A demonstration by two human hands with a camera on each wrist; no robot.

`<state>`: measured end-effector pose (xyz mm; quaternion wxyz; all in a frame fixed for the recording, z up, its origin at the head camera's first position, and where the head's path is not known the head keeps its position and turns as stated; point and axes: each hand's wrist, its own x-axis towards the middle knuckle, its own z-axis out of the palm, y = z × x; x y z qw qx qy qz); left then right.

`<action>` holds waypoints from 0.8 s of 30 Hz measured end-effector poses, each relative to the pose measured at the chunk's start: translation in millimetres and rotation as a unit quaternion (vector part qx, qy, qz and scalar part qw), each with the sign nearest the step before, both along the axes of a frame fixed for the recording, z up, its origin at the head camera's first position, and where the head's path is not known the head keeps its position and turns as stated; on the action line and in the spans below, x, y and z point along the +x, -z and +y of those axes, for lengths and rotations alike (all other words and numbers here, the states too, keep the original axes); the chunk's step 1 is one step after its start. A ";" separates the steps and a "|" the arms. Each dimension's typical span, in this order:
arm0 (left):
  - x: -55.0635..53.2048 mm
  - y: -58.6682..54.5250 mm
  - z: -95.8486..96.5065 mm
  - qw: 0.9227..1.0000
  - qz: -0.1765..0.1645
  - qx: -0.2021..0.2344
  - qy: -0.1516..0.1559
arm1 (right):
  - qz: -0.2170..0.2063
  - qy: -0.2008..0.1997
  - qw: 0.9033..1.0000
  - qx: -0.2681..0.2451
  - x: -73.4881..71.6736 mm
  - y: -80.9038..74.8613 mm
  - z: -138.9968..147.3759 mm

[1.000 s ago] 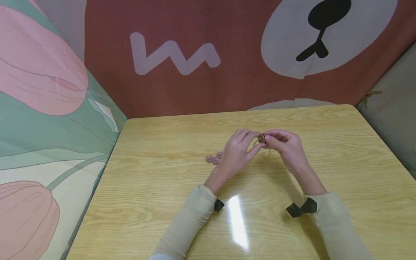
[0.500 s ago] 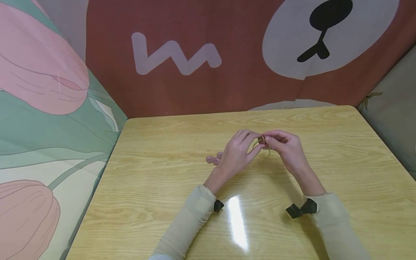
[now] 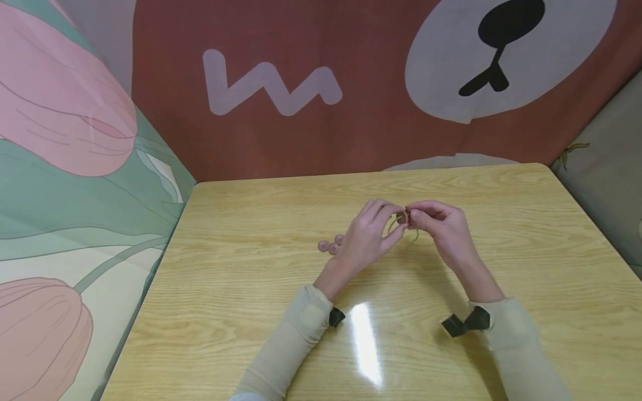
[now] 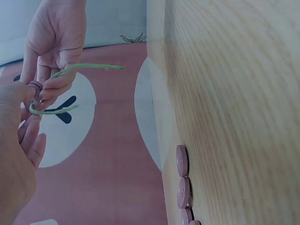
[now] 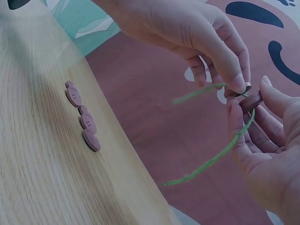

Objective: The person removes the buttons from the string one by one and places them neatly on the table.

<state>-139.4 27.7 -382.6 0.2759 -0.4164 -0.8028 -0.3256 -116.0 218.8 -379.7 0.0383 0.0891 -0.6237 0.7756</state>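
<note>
Above the far middle of the table, my two hands meet at the fingertips around dusty-pink round buttons threaded on a green cord. My left hand [image 3: 366, 231] pinches one button [image 5: 233, 93] between thumb and fingers. Right beside it, my right hand [image 3: 443, 225] grips what looks like a stack of buttons [image 5: 251, 101] by the edge. The green cord [image 5: 218, 157] passes between the held buttons. One tail hangs under my right hand; another sticks out on my left hand's side, as the left wrist view also shows. Fingers partly cover the held buttons.
Several more pink buttons [image 3: 334, 248] lie in a cluster on the wooden table [image 3: 225, 301], just left of my left forearm. Behind the table's far edge stands a red-brown printed cloth [image 3: 311, 139]; a floral cloth [image 3: 65, 211] hangs on the left.
A small gap has appeared between the button in my left fingertips and those in my right. The cord's loop and hanging tail have shifted slightly. Both arms have stayed nearly still.
</note>
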 end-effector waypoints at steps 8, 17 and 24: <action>-1.0 0.9 -4.1 1.000 0.002 0.005 0.004 | -0.002 0.008 1.000 -0.007 -0.7 -0.9 0.4; -1.7 1.7 -8.5 1.000 0.006 0.001 -0.003 | 0.001 0.008 1.000 -0.011 -1.9 -1.4 4.7; -1.6 2.2 -9.4 1.000 0.000 -0.001 -0.006 | -0.002 0.007 1.000 -0.022 -1.8 -3.3 6.5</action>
